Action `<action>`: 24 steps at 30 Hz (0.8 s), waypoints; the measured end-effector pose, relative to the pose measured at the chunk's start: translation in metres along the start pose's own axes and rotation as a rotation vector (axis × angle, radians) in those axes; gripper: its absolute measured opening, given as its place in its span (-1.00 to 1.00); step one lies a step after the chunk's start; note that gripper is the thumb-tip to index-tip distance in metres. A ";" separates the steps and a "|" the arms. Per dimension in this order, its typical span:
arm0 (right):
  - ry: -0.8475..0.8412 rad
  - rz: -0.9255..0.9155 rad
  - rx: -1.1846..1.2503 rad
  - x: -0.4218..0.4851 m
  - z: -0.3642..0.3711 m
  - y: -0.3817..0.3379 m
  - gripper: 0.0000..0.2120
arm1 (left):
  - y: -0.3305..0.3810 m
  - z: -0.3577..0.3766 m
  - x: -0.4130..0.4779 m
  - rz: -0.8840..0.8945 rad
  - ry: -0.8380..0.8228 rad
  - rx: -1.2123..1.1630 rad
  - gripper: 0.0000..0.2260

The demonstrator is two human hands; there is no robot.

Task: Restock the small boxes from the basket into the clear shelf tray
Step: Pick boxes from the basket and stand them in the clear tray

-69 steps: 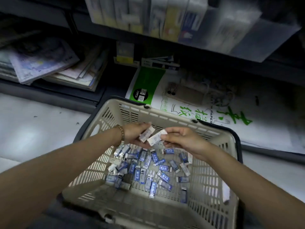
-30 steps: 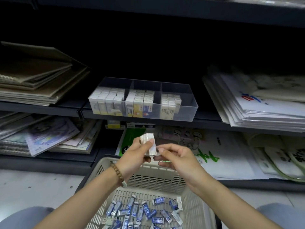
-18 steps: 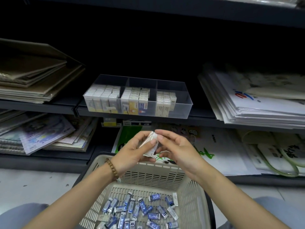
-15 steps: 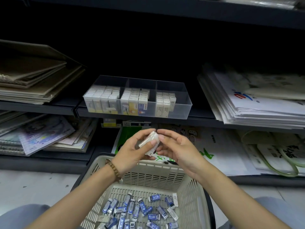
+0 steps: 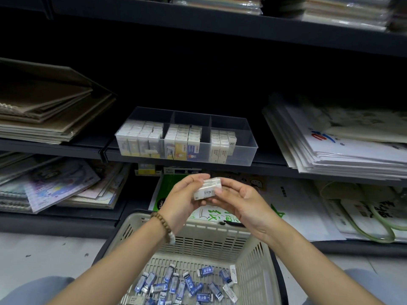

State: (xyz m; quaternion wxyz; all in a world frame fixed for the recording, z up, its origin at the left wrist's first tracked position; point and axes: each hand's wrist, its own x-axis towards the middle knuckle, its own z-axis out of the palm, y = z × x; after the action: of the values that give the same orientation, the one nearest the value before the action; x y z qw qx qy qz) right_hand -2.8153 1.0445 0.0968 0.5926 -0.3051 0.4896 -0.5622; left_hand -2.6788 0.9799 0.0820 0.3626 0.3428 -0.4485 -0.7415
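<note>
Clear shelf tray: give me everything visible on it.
The clear shelf tray is a rectangular, transparent plastic bin, sitting level at the front edge of a dark shelf. Two dividers make three compartments. Upright small boxes fill the front of the left and middle ones; the right is part filled. Rear areas look empty.
</note>
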 end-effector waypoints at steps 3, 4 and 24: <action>0.012 -0.026 -0.020 0.000 -0.001 0.000 -0.68 | 0.001 0.001 0.002 0.038 -0.004 0.044 -0.84; 0.019 -0.040 -0.040 0.000 -0.002 0.000 -0.68 | 0.001 0.002 0.003 0.056 -0.006 0.065 -0.85; 0.059 -0.123 -0.901 0.079 -0.050 -0.145 -0.76 | 0.035 -0.051 0.048 0.654 0.246 1.426 -0.27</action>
State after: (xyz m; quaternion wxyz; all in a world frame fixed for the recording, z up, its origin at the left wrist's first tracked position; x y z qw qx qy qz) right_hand -2.9239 0.9510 0.1934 0.3520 -0.5446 0.6831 -0.3360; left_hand -2.6525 0.9062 0.0866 0.3021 0.4228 -0.8498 -0.0882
